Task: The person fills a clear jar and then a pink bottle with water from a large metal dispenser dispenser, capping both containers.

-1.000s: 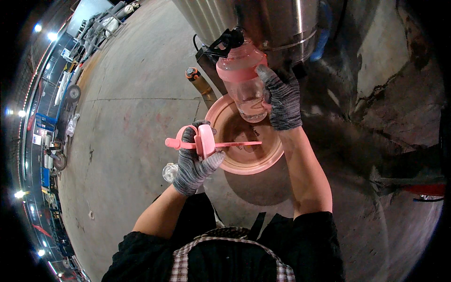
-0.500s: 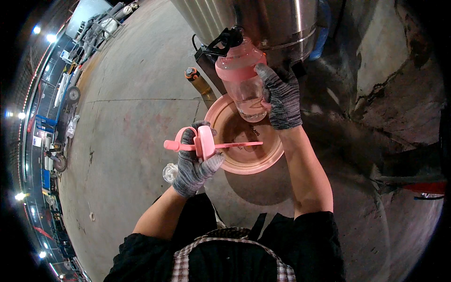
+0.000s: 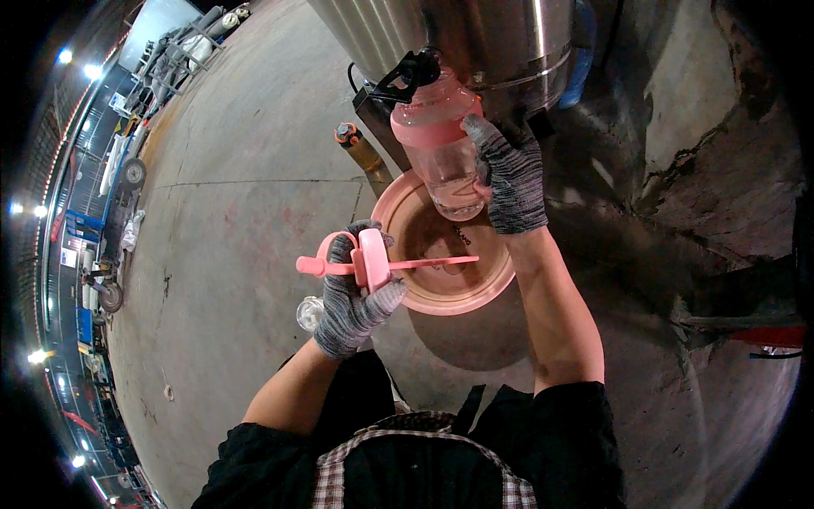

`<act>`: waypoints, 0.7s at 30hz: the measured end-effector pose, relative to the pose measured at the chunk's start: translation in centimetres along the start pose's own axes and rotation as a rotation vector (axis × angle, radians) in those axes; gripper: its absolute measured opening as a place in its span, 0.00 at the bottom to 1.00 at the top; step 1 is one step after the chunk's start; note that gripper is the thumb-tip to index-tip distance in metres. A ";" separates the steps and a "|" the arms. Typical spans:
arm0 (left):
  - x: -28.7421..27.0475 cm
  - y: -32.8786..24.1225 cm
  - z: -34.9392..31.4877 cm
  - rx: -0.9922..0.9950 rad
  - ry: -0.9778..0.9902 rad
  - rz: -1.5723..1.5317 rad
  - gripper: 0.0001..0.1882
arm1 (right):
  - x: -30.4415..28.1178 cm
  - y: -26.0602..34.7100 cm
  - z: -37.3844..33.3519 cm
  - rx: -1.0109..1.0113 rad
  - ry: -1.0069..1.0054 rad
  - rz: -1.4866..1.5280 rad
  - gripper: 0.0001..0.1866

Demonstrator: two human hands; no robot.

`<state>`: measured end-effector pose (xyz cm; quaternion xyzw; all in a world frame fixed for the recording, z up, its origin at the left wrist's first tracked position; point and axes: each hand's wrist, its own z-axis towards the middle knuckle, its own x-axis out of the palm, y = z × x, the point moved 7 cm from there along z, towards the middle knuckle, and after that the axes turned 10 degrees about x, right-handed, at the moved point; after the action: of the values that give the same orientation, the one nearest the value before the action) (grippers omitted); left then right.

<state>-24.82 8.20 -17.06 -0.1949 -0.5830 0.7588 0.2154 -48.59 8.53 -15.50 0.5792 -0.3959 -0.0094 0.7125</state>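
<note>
My right hand (image 3: 509, 174), in a grey knit glove, grips a clear bottle with a pink collar (image 3: 437, 133) by its side. The bottle's mouth is up under the black tap (image 3: 413, 76) of a steel dispenser (image 3: 500, 38), and some clear liquid stands in its lower part. In my gloved left hand (image 3: 352, 301) is a pink bottle lid (image 3: 373, 259) with a carry loop and a long pink straw-like stem pointing right. Beneath both hands stands a round pink basin (image 3: 462, 301).
An amber bottle with an orange and black cap (image 3: 360, 148) stands left of the basin. A small clear container (image 3: 309, 313) is beside my left wrist. Wheeled carts (image 3: 133, 172) line the far left, and a rough wall (image 3: 687, 93) rises at right.
Both hands keep their holds, and the bottle stays under the tap. The whole view shifts very slightly; little else differs.
</note>
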 end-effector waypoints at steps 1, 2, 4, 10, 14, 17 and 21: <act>0.0 0.1 0.0 -0.010 -0.007 -0.002 0.38 | 0.0 0.0 0.0 0.006 -0.007 0.000 0.05; 0.0 0.0 -0.1 -0.017 -0.016 -0.010 0.38 | -0.1 -0.1 0.1 0.022 -0.022 -0.010 0.05; 0.1 -0.1 -0.1 -0.030 -0.032 -0.024 0.38 | -0.1 -0.2 0.0 0.033 -0.022 -0.017 0.05; -0.1 -0.2 -0.2 -0.012 -0.021 0.006 0.37 | 0.3 0.3 -0.5 0.067 -0.006 -0.005 0.06; 0.1 -0.3 -0.3 -0.014 -0.016 -0.022 0.37 | 0.0 0.1 -0.2 0.022 -0.010 -0.057 0.07; 0.1 -0.4 -0.2 -0.001 0.000 -0.002 0.37 | 0.0 0.0 -0.2 0.031 -0.025 -0.038 0.08; 0.1 -0.8 -0.3 0.022 0.004 -0.011 0.37 | 0.2 0.4 -0.2 -0.030 0.005 -0.031 0.09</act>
<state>-24.71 8.65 -16.39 -0.1911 -0.5752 0.7636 0.2228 -48.52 8.77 -15.04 0.5746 -0.3851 -0.0247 0.7217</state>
